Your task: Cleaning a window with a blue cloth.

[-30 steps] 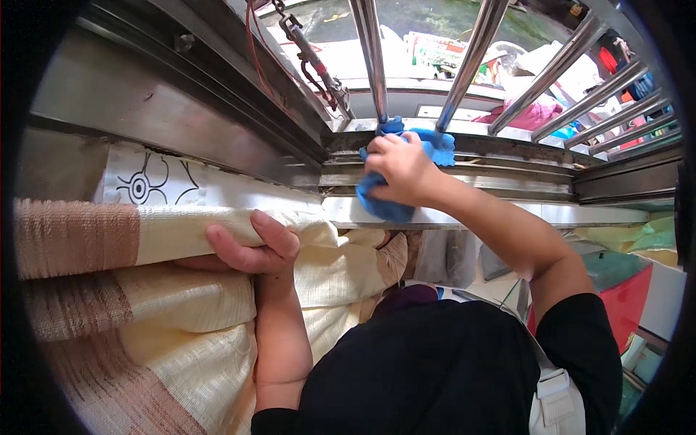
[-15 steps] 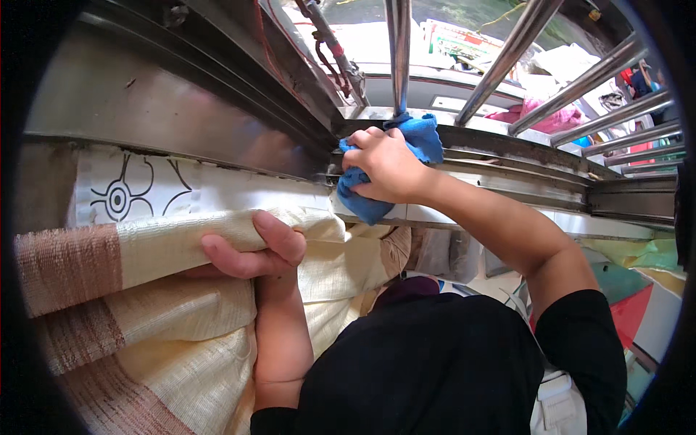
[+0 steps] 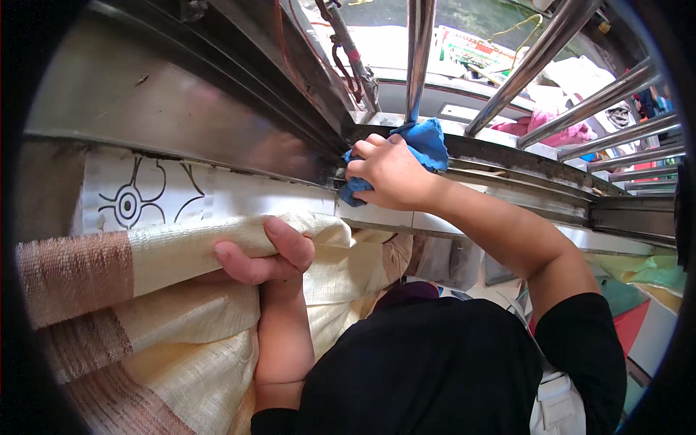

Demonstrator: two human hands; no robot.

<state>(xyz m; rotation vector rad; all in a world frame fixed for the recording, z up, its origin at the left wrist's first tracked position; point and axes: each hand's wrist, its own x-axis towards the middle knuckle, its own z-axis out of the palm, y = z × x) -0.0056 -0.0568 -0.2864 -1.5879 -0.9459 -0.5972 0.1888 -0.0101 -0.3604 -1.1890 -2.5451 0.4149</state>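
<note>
A blue cloth is bunched under my right hand, whose fingers press it into the left corner of the window track. Part of the cloth sticks out beside the hand, touching the foot of a metal bar. My left hand is closed on a fold of the cream and brown curtain, lifting it below the white sill. Its thumb and one finger show on top of the fabric; the other fingers are hidden.
Shiny metal bars slope up outside the track. To the left stands a dark metal window frame, above a white tile with a black pattern. Beyond the bars lie a pink cloth and white bags. A rusty rod rises near the corner.
The cloth's lower part, which hung over the sill edge, is now drawn up under my right hand. The whole view has shifted slightly; my left hand keeps its hold on the curtain.
</note>
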